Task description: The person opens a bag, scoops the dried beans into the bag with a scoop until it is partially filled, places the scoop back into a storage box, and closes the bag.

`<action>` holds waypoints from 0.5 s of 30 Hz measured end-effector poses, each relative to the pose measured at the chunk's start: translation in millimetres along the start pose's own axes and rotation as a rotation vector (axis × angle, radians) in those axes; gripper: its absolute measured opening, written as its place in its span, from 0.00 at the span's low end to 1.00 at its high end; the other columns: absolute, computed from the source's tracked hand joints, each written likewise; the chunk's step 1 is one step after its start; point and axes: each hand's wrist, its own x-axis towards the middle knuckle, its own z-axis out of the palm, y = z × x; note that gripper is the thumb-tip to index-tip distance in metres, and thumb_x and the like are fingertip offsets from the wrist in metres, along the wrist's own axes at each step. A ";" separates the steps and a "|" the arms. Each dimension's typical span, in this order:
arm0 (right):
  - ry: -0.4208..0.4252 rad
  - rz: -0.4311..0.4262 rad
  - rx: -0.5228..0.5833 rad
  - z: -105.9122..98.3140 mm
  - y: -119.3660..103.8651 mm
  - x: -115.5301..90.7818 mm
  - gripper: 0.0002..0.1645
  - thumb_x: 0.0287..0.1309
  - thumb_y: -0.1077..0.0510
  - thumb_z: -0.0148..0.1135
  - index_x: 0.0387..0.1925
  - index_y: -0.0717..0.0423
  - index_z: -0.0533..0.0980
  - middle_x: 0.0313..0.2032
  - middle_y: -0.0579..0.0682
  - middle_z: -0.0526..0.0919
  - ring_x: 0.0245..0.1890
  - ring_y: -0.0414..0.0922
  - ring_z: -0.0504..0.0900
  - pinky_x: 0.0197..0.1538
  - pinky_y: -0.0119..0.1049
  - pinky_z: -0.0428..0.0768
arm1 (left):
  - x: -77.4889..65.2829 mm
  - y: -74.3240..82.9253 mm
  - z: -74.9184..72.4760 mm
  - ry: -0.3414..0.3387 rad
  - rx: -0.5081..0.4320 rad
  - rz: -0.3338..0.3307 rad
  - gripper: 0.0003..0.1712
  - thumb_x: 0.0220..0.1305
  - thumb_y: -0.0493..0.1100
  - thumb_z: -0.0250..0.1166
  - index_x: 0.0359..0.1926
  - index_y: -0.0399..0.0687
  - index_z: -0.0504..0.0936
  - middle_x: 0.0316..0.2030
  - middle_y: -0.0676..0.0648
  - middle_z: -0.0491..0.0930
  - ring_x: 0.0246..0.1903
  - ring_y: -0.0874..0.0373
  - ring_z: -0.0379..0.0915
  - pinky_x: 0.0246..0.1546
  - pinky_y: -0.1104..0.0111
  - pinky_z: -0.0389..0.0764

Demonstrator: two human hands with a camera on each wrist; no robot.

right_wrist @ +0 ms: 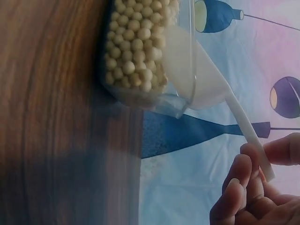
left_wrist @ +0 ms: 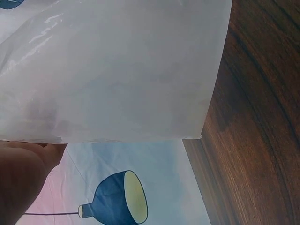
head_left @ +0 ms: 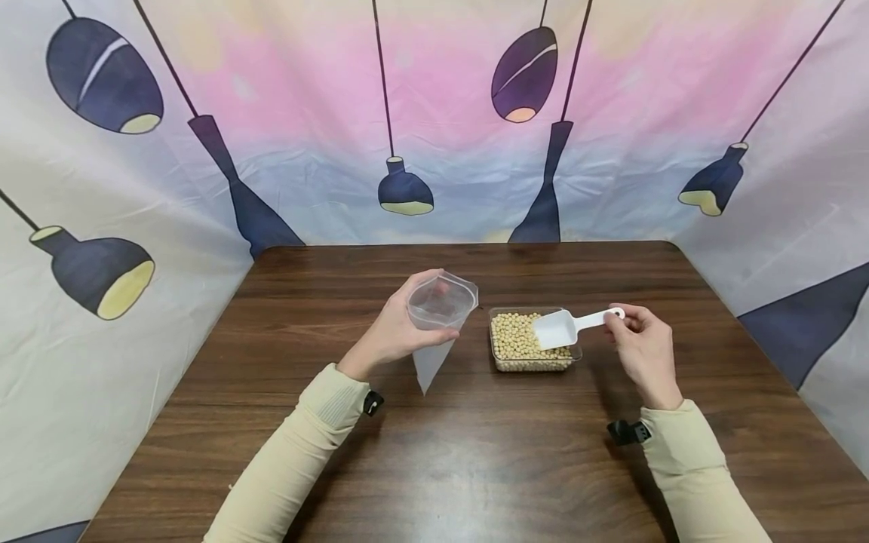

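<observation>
My left hand [head_left: 400, 320] grips a clear plastic bag [head_left: 440, 302] whose mouth is spread wide and faces up, its lower corner hanging above the table. The translucent side of the bag [left_wrist: 122, 70] fills much of the left wrist view, covering most of that hand there. Between thumb and fingers, my right hand [head_left: 643, 351] pinches the handle end of a white scoop [head_left: 558, 329]. The scoop's front edge rests in soybeans [head_left: 514, 339], which fill a clear rectangular container [head_left: 501, 365]. In the right wrist view the scoop [right_wrist: 206, 84] tilts over the container's rim [right_wrist: 193, 56].
A dark brown wooden table [head_left: 434, 460] carries the container, which stands to the right of the bag. Behind and beside the table hangs a cloth backdrop [head_left: 326, 181] printed with lamps.
</observation>
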 end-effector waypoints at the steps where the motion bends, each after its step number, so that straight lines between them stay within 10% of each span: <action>1: -0.006 0.006 0.002 0.5 0.8 -0.1 0.19 0.65 0.57 0.59 0.52 0.66 0.77 0.28 0.46 0.83 0.23 0.28 0.79 0.28 0.23 0.76 | 0.1 4.8 -0.3 -0.002 -0.011 0.000 0.48 0.44 0.33 0.79 0.66 0.38 0.65 0.52 0.38 0.76 0.51 0.41 0.73 0.54 0.49 0.73; 6: -0.044 0.038 0.051 2.2 4.3 -0.9 0.20 0.65 0.58 0.58 0.53 0.68 0.76 0.25 0.41 0.82 0.23 0.29 0.79 0.26 0.26 0.77 | -0.7 21.9 -1.7 -0.013 -0.056 -0.014 0.47 0.44 0.29 0.77 0.66 0.32 0.63 0.53 0.30 0.74 0.51 0.33 0.71 0.53 0.41 0.70; 15: -0.174 0.154 0.148 6.3 14.1 1.2 0.22 0.68 0.58 0.55 0.56 0.71 0.71 0.22 0.37 0.81 0.22 0.33 0.78 0.26 0.28 0.77 | -0.8 -4.7 -0.6 -0.006 -0.009 -0.026 0.51 0.44 0.36 0.80 0.69 0.46 0.63 0.54 0.43 0.75 0.52 0.46 0.73 0.54 0.49 0.72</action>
